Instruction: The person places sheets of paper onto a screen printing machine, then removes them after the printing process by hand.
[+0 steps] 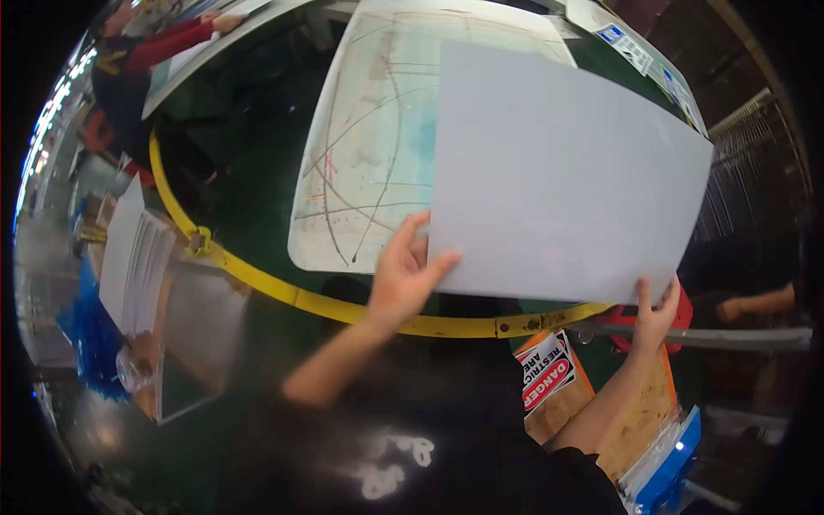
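A large plain grey-white sheet [566,176] is held up at centre right, tilted, over the right part of a pale platen [365,159] marked with dark curved lines and coloured specks. My left hand [408,270] grips the sheet's lower left edge, thumb on the front face and the other fingers partly hidden behind it. At the lower right corner, my right hand [657,313] holds the sheet's bottom edge, fingertips showing on the front.
A yellow curved rail [335,306] runs between my body and the platen. Stacked white sheets [142,266] stand at left. A danger sign [548,373] lies at lower right. A co-worker [137,73] is at upper left; another person's arm [760,304] shows at right.
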A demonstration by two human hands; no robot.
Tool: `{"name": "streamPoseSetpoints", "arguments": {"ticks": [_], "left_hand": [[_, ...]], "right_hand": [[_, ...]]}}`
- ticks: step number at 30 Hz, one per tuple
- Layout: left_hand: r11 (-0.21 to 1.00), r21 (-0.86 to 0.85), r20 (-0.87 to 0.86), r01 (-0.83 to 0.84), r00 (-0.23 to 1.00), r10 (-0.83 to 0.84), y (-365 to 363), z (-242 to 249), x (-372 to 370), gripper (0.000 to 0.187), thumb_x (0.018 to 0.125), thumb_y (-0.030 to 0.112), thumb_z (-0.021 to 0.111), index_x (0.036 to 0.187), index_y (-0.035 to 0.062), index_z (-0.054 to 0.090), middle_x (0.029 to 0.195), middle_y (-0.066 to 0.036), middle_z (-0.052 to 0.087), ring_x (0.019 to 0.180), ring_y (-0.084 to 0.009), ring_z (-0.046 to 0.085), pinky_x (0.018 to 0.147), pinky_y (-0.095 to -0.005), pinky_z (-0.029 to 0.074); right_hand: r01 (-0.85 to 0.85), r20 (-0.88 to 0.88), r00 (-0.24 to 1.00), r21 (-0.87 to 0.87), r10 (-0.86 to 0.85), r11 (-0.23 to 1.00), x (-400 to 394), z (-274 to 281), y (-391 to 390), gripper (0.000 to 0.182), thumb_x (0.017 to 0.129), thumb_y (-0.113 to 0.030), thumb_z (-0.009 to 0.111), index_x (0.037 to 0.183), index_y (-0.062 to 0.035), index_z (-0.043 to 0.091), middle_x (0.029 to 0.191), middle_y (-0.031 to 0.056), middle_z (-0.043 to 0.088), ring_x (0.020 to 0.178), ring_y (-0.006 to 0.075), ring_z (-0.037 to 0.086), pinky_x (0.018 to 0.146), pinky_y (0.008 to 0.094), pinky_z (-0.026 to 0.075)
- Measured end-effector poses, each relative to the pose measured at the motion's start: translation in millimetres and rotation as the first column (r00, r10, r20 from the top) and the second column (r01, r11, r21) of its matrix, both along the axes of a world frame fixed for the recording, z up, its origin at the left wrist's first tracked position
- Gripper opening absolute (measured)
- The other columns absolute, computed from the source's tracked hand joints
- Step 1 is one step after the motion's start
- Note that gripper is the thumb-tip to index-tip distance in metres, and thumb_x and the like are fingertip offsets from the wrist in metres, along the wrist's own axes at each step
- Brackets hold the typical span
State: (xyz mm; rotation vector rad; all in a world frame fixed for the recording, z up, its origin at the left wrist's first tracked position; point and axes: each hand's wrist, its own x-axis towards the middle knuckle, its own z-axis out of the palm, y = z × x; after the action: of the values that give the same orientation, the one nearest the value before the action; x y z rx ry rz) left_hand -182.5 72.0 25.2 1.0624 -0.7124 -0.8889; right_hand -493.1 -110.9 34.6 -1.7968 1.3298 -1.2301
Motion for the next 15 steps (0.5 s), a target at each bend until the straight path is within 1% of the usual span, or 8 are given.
{"name": "streamPoseSetpoints", "arguments": {"ticks": [1, 2, 3, 5, 8, 11, 12, 15], "left_hand": [[0.998, -0.027, 0.135, -0.048, 0.990, 0.052, -9.0, -3.1, 21.3, 0.050, 0.082, 0.006, 0.065, 0.127, 0.0014, 0.044, 0.118, -0.018, 0.056, 0.107, -0.0221, 0.056, 0.093, -0.0343, 0.043], [0.984, 0.007, 0.440, -0.179, 0.884, 0.158, -14.1, -6.0, 44.3, 0.051, 0.078, 0.012, 0.069, 0.124, 0.0021, 0.050, 0.120, -0.020, 0.055, 0.112, -0.0262, 0.053, 0.096, -0.0366, 0.040], [0.951, 0.004, 0.702, -0.311, 0.678, 0.219, -19.2, -9.2, 68.0, 0.052, 0.075, 0.018, 0.073, 0.122, 0.0027, 0.055, 0.122, -0.021, 0.054, 0.116, -0.0303, 0.050, 0.099, -0.0389, 0.037], [0.934, -0.003, 0.887, -0.356, 0.430, 0.166, -33.9, -16.1, 113.3, 0.061, 0.071, 0.036, 0.075, 0.120, 0.0044, 0.058, 0.128, -0.024, 0.048, 0.129, -0.0386, 0.032, 0.105, -0.0443, 0.027], [0.913, 0.053, 0.965, -0.405, 0.258, 0.058, -52.8, -34.8, 161.7, 0.068, 0.069, 0.049, 0.071, 0.121, 0.0064, 0.058, 0.136, -0.025, 0.039, 0.135, -0.0440, 0.011, 0.108, -0.0527, 0.014], [0.890, 0.122, 0.984, -0.440, 0.168, -0.052, -64.4, -49.3, 188.3, 0.074, 0.067, 0.057, 0.068, 0.121, 0.0081, 0.058, 0.142, -0.025, 0.029, 0.135, -0.0481, -0.001, 0.106, -0.0598, 0.005], [0.884, 0.173, 0.979, -0.435, 0.177, -0.104, -66.7, -52.4, 194.5, 0.074, 0.067, 0.060, 0.066, 0.121, 0.0107, 0.059, 0.146, -0.024, 0.021, 0.134, -0.0485, -0.009, 0.104, -0.0635, -0.003], [0.852, 0.203, 0.979, -0.483, 0.121, -0.164, -67.9, -62.3, 204.2, 0.073, 0.067, 0.063, 0.064, 0.121, 0.0153, 0.059, 0.148, -0.023, 0.015, 0.134, -0.0478, -0.015, 0.101, -0.0660, -0.006]], "right_hand": [[-0.032, -0.014, 0.999, -0.040, 0.032, 0.999, 18.8, -5.1, -9.2, 0.061, 0.079, -0.019, 0.072, 0.125, 0.0052, 0.040, 0.121, 0.0154, 0.051, 0.110, 0.0225, 0.051, 0.096, 0.0327, 0.038], [-0.064, -0.028, 0.998, -0.080, 0.062, 0.995, 37.9, -10.1, -19.4, 0.062, 0.078, -0.020, 0.073, 0.125, 0.0053, 0.040, 0.121, 0.0154, 0.051, 0.110, 0.0227, 0.051, 0.095, 0.0327, 0.038], [-0.098, -0.043, 0.995, -0.120, 0.093, 0.988, 57.7, -12.4, -29.2, 0.064, 0.076, -0.020, 0.074, 0.124, 0.0054, 0.041, 0.120, 0.0155, 0.051, 0.110, 0.0229, 0.051, 0.095, 0.0328, 0.038], [-0.072, -0.158, 0.986, -0.128, 0.051, 0.989, 99.1, -10.2, -41.4, 0.071, 0.072, -0.024, 0.077, 0.125, 0.0060, 0.040, 0.120, 0.0171, 0.052, 0.110, 0.0246, 0.051, 0.095, 0.0332, 0.038], [-0.031, -0.276, 0.961, -0.092, 0.004, 0.995, 148.4, -11.0, -54.5, 0.080, 0.066, -0.029, 0.081, 0.124, 0.0072, 0.040, 0.120, 0.0198, 0.052, 0.111, 0.0274, 0.051, 0.095, 0.0339, 0.038], [-0.020, -0.371, 0.928, -0.113, -0.023, 0.993, 174.2, -23.3, -69.2, 0.086, 0.062, -0.036, 0.081, 0.124, 0.0074, 0.041, 0.118, 0.0238, 0.053, 0.109, 0.0329, 0.053, 0.094, 0.0363, 0.040], [-0.012, -0.413, 0.910, -0.122, -0.040, 0.992, 180.1, -26.3, -71.8, 0.087, 0.062, -0.038, 0.081, 0.124, 0.0074, 0.041, 0.118, 0.0240, 0.053, 0.109, 0.0336, 0.053, 0.094, 0.0366, 0.040], [-0.012, -0.457, 0.889, -0.080, -0.026, 0.997, 190.1, -27.9, -70.0, 0.088, 0.061, -0.041, 0.080, 0.124, 0.0070, 0.042, 0.116, 0.0242, 0.054, 0.108, 0.0348, 0.053, 0.093, 0.0375, 0.040]]}}
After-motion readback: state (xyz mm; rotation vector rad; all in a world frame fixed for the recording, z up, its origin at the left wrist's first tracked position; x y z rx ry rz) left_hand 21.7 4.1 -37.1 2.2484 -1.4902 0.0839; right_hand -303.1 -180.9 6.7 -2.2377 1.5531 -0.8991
